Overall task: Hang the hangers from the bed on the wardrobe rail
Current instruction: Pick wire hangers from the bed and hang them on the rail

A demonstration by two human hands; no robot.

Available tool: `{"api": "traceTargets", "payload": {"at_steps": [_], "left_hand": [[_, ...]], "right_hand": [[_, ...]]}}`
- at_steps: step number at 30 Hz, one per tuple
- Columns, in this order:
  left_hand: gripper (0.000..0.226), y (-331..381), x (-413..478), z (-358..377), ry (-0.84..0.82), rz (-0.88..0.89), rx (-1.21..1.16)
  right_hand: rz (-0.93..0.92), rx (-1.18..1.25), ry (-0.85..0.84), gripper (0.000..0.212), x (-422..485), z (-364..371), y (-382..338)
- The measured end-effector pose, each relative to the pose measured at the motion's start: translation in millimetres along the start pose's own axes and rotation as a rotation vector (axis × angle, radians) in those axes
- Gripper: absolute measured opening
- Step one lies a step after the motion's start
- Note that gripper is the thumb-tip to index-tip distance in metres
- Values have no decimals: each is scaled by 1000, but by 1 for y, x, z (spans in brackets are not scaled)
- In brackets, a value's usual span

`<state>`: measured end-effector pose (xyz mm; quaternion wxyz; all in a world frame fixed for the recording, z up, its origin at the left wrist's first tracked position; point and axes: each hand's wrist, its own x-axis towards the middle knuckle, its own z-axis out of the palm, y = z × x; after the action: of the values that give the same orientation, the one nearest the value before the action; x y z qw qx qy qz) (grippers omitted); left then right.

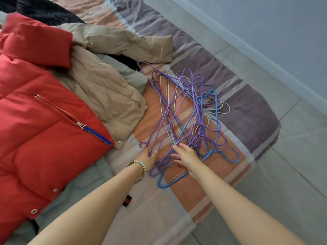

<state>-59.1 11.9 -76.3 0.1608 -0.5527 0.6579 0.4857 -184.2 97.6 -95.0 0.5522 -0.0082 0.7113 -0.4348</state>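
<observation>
On striped bed (247,106), tangled hangers (185,128), left hand (148,159) gripping a purple one, right hand (186,156) spread on them, black-red tag (127,200) unreadable.

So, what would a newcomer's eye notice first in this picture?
A red puffer jacket fills the left side. Right of it, a tangled pile of purple, blue and white hangers lies on the striped bedspread, with the left hand and right hand at its near edge.
</observation>
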Motion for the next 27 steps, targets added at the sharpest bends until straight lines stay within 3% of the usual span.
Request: {"api": "traceTargets", "payload": {"at_steps": [5,10,17,27], "left_hand": [[49,-4,1,4,32,4,-82],[51,-2,-12,6,-66,10,-185],[39,17,-51,-31,-170,-48,-433],[44,110,-197,-124,-275,566,-184]], "right_hand": [[-42,40,77,54,3,13,7],[-153,60,24,18,-25,13,7],[-337,189,-89,18,-91,15,-34],[-732,311,187,15,-267,4,-129]]}}
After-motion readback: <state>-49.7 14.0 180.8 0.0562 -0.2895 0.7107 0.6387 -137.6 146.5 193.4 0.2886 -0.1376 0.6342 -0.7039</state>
